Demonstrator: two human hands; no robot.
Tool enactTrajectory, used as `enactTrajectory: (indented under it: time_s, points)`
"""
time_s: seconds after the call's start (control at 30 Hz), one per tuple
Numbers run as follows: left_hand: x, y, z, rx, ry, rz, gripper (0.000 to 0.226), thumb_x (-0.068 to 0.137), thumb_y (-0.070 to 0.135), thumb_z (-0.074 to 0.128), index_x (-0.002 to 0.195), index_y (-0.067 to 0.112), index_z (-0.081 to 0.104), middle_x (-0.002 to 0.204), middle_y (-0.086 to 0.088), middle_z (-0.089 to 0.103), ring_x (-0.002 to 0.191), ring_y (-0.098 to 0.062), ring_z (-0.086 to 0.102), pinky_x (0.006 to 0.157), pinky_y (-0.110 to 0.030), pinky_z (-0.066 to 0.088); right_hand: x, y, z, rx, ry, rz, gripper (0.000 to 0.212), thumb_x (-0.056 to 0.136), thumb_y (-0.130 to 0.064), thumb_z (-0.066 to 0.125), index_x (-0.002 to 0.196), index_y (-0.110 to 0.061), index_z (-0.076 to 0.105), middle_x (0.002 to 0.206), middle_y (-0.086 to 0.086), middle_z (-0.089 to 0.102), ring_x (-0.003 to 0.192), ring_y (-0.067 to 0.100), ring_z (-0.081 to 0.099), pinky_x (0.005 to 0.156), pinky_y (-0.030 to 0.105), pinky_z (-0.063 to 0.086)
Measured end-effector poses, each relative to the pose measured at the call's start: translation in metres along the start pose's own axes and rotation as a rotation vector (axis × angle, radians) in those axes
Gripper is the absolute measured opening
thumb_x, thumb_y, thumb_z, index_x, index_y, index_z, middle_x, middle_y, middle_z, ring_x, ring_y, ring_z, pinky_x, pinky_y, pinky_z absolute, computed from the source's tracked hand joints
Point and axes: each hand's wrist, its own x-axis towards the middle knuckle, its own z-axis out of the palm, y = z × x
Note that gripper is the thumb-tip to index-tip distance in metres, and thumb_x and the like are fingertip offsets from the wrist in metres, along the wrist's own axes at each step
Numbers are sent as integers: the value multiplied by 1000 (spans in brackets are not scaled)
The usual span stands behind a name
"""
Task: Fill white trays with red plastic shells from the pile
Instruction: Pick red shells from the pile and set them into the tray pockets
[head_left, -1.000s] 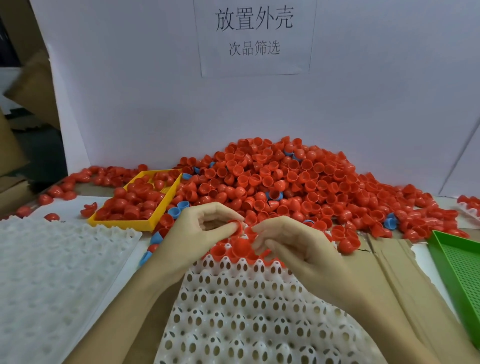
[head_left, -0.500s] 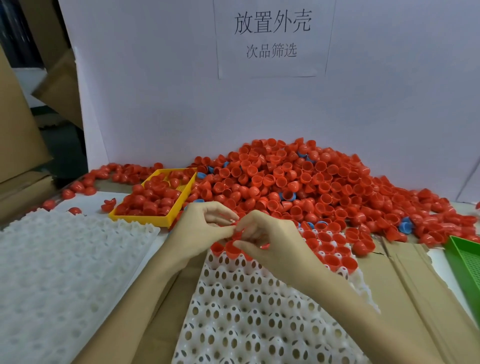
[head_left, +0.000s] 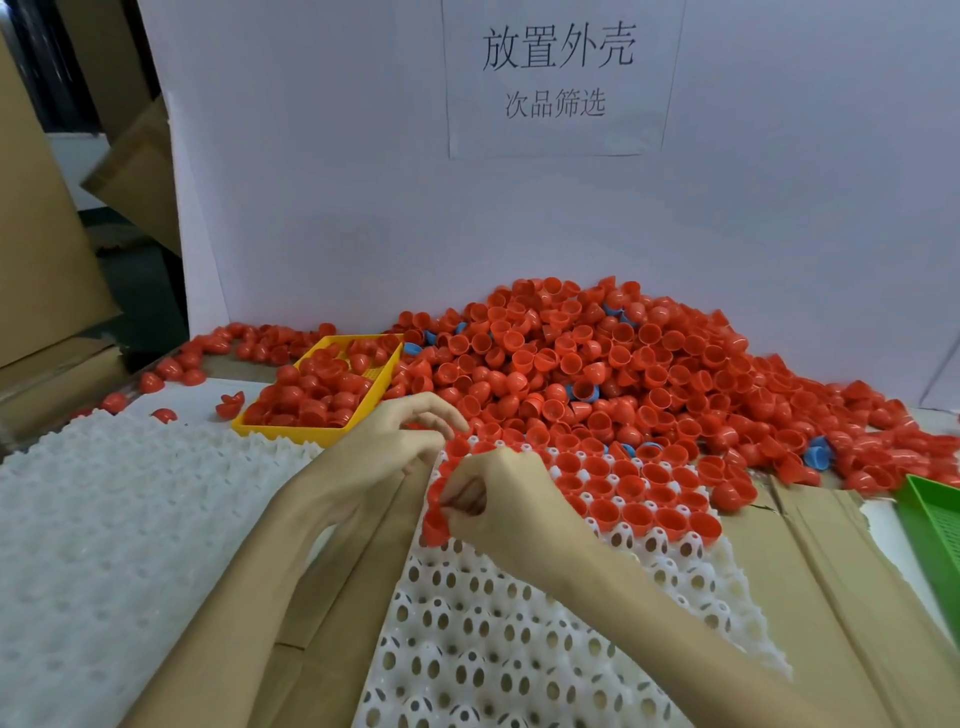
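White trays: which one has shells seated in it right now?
The perforated white tray in the centre, under both hands; its far rows hold red shells. The other white tray, on the left, holds none.

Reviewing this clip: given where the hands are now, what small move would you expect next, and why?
Probably the right hand presses the red shell it pinches into an empty pocket at the near left edge of the white tray. The far rows already hold shells; the nearer pockets are bare. The left hand rests at the tray's far left corner, beside the pile.
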Motion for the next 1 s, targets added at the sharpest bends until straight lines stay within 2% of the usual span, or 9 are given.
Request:
enactTrajectory:
  time_s: [0.13,0.23,0.3,0.37,0.47,0.6,0.77,0.9,1.0]
  points:
    - [9,-10,3,92,264,-53,26,95,6,56,90,26,73,91,-6,66,66,-19,52,58,-26,43,3,-2,14,-157,-94,13,7,90,-4,69,91,-2,75,85,8,73,78,22,69,76,35,60]
    - [13,-22,6,343,291,-79,12,99,19,60,92,24,68,79,-5,67,62,-21,58,58,-28,45,7,-4,21,-287,-146,16,15,91,-5,65,77,-1,62,72,6,58,68,23,54,77,44,58]
    - [13,-28,8,490,250,-134,12,102,28,57,92,22,62,68,0,69,58,-17,64,57,-28,48,8,-5,20,-283,-156,32,14,93,-9,65,82,0,64,77,7,61,72,25,57,77,44,58]
    - [11,-29,10,555,154,-200,20,104,36,51,95,20,58,62,-4,72,50,-18,68,52,-31,55,6,-3,12,-207,-135,39,13,96,-15,66,98,-2,70,88,7,69,76,23,65,72,36,59]
    - [9,-24,17,490,69,-235,26,104,44,50,103,19,59,59,-3,72,46,-21,70,42,-28,54,-2,6,-10,-95,-62,50,18,100,-25,67,106,-10,74,77,-6,64,54,0,55,51,11,44]
    - [10,-19,22,446,75,-233,28,103,45,50,110,19,60,59,-1,72,47,-20,70,43,-25,54,-11,37,-50,8,29,141,19,102,-28,63,97,-16,76,67,-10,66,45,-2,54,46,11,42]
    - [14,-22,24,457,83,-202,24,102,43,53,104,20,61,56,5,71,46,-16,69,40,-18,48,-17,111,-105,-15,297,317,18,100,-22,63,91,-19,78,70,1,74,52,13,61,54,29,54]
    - [16,-29,23,574,131,-160,23,101,47,55,100,25,62,57,4,70,41,-9,64,38,-17,41,-13,178,-130,-137,638,490,26,98,-1,52,103,-10,76,96,7,77,72,18,67,68,32,56]
    - [17,-32,19,758,194,-110,23,99,52,54,98,31,63,63,7,68,44,-5,60,43,-22,42,-13,209,-138,-290,566,491,31,96,9,52,108,-9,74,114,12,73,100,25,69,89,38,59]
